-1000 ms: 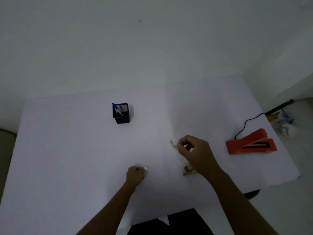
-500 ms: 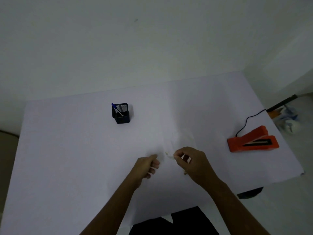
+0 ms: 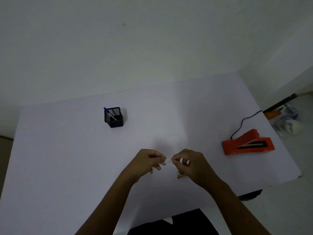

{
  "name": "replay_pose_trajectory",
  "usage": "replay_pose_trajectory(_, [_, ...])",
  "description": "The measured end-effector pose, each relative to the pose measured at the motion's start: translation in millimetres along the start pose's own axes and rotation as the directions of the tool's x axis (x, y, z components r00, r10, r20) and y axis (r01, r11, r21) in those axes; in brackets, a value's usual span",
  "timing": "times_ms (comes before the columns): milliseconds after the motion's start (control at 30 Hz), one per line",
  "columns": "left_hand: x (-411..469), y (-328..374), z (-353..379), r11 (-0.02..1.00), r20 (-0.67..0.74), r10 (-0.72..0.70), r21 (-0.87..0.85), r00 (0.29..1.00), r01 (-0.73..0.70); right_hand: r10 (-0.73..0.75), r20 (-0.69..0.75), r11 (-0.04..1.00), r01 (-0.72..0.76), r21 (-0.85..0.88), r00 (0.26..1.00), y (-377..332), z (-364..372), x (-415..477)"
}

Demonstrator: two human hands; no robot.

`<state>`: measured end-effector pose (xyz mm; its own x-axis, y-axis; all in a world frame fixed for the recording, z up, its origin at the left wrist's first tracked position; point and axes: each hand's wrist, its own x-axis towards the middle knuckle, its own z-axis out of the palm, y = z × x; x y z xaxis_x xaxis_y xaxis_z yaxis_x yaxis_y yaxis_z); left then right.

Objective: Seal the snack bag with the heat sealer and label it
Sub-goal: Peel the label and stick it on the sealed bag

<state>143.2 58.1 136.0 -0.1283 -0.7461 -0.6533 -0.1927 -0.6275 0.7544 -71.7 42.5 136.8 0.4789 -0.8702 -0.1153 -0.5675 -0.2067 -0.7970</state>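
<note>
Both hands are raised just above the bench [image 3: 67,150] and share 1 small white strip [image 3: 167,161], by my judgement the label or its backing; the left hand [image 3: 147,161] pinches its left end and the right hand [image 3: 189,162] its right end. The fingers [image 3: 174,161] of both hands are curled tight, so only a short piece of the strip shows between them.

The step looks like readying the label, perhaps peeling it. To do it well, keep the pinch at the very ends; pull apart slowly and evenly so the thin strip neither tears nor curls onto itself; keep the sticky face, if it has 1, off the fingertips.

The snack bag [image 3: 180,175] lies on the bench just under and behind the right hand, mostly hidden by it; only a crumpled yellowish corner shows, and neither hand grips it. Whether it is sealed I cannot tell. The orange heat sealer [image 3: 247,145] sits well apart to the right with its arm raised, its cord [image 3: 242,122] trailing off the far edge; the pen [image 3: 108,112] stands in the mesh pen holder [image 3: 113,117], well apart to the far left.
</note>
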Motion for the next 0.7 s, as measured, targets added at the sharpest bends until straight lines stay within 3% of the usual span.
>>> replay_pose_trajectory(67, [8,-2,7,1.0,-0.036,0.027,0.011,0.999,-0.026,0.089,-0.022,0.994,-0.087,0.068,0.996,8,-7,-1])
replay_pose_trajectory(167, [27,-11,21,0.998,-0.162,0.057,0.038,0.985,-0.051,0.325,-0.055,0.906,-0.295,0.303,0.944,26,-15,3])
replay_pose_trajectory(267, [50,-26,40,0.995,-0.263,0.078,0.088,0.962,-0.057,0.448,0.008,0.838,-0.423,0.346,0.894,54,-18,10])
replay_pose_trajectory(500, [97,-49,81,0.957,-0.302,0.146,0.284,0.942,-0.058,0.545,0.147,0.793,-0.564,0.229,0.826,94,1,34])
replay_pose_trajectory(700, [129,-52,94,0.947,-0.325,0.096,0.321,0.941,0.014,0.571,0.142,0.803,-0.586,0.107,0.809,134,18,53])
